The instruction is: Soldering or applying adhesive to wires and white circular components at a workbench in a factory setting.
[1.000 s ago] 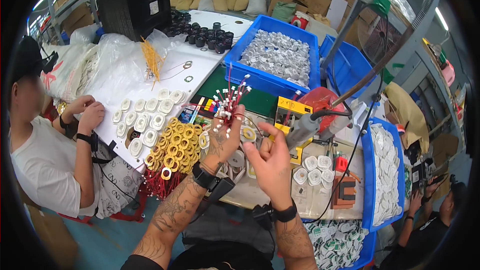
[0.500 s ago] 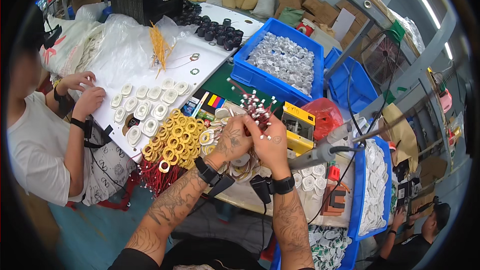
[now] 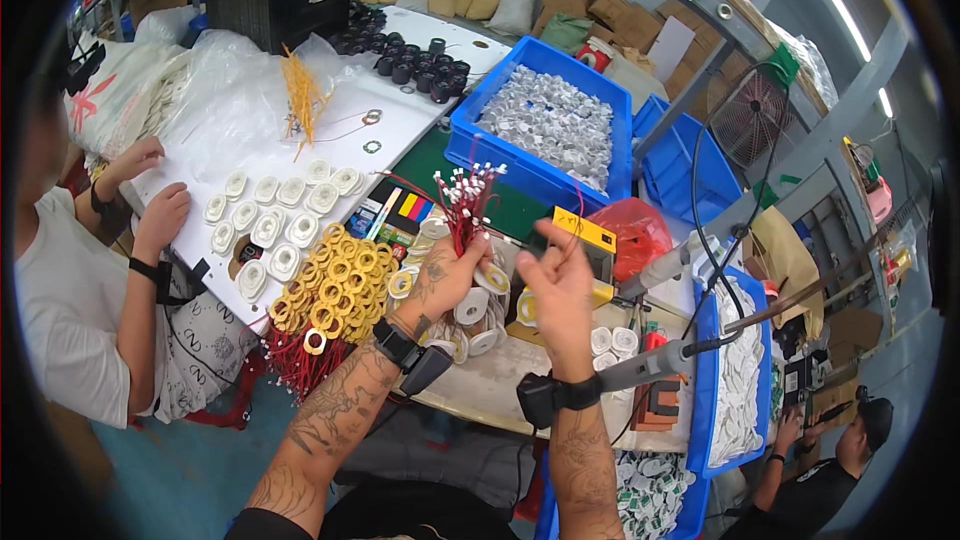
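My left hand (image 3: 447, 275) is closed around a bundle of red wires with white tips (image 3: 465, 198), held upright over the bench. My right hand (image 3: 556, 285) is just to the right of it, fingers pinching a single thin red wire (image 3: 572, 233) pulled away from the bundle. Below the hands lie white tape-wound rings (image 3: 478, 312) on the table. A pile of yellow wound coils (image 3: 335, 290) sits to the left of my left wrist.
A blue bin of small white parts (image 3: 548, 120) stands behind the hands, a yellow box (image 3: 590, 238) and a red bag (image 3: 635, 230) to the right. White coils (image 3: 275, 215) lie on a white board. A person in white sits at left; another person crouches lower right.
The view shifted as my head moved. My right hand has drawn back from the bundle to the right, pulling one red wire out. The left hand keeps holding the bundle.
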`<action>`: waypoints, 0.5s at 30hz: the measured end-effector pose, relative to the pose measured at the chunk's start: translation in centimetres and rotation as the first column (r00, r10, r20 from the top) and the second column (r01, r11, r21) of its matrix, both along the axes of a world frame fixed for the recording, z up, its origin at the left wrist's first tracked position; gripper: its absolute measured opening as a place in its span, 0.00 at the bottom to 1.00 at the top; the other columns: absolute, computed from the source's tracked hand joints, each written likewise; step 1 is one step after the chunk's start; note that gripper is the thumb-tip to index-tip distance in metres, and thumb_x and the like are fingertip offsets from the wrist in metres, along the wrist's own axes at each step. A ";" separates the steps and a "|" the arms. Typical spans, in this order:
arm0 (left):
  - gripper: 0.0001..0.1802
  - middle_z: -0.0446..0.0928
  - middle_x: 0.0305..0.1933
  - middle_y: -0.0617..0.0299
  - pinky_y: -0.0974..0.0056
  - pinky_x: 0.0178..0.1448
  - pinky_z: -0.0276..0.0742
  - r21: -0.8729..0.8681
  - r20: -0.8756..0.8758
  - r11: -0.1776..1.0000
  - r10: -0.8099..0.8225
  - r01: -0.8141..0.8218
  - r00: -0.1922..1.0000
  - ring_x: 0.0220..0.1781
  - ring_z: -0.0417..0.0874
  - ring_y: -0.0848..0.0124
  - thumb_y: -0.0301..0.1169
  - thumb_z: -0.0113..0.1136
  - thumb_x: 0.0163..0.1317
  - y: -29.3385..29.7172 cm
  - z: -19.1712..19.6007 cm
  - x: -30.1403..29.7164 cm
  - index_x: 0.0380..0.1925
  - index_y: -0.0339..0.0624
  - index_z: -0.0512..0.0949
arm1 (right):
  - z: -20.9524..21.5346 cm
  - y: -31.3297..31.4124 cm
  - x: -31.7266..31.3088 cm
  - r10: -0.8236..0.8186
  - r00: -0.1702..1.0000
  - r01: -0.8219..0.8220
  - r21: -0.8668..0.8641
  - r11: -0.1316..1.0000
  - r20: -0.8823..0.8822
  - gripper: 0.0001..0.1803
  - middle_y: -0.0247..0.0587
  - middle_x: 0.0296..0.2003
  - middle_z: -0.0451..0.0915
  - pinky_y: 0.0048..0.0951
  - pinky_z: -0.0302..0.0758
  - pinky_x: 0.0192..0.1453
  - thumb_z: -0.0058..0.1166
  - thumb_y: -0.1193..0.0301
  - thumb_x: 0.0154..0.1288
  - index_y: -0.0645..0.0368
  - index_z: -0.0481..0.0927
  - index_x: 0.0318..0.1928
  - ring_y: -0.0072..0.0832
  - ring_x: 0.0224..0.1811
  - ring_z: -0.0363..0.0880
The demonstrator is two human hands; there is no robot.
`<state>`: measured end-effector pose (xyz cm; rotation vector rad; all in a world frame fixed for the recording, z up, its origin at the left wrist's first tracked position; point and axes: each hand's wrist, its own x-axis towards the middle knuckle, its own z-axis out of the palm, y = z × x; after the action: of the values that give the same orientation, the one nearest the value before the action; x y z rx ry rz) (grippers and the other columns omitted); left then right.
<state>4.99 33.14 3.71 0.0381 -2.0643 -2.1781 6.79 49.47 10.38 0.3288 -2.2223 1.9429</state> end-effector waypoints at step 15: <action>0.17 0.87 0.48 0.61 0.65 0.53 0.82 0.074 0.032 0.983 -0.172 0.170 0.984 0.47 0.85 0.74 0.33 0.70 0.71 -2.2 -1.7 0.1 0.55 0.37 0.85 | 0.5 -1.0 -4.2 0.148 0.981 -0.187 0.407 0.894 0.128 0.15 0.37 0.23 0.76 0.34 0.74 0.36 0.63 0.69 0.67 0.64 0.86 0.51 0.25 0.26 0.74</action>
<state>5.09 30.98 2.02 -0.0942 -2.0811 -2.3675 2.62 48.49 10.88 0.5107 -2.7516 1.5606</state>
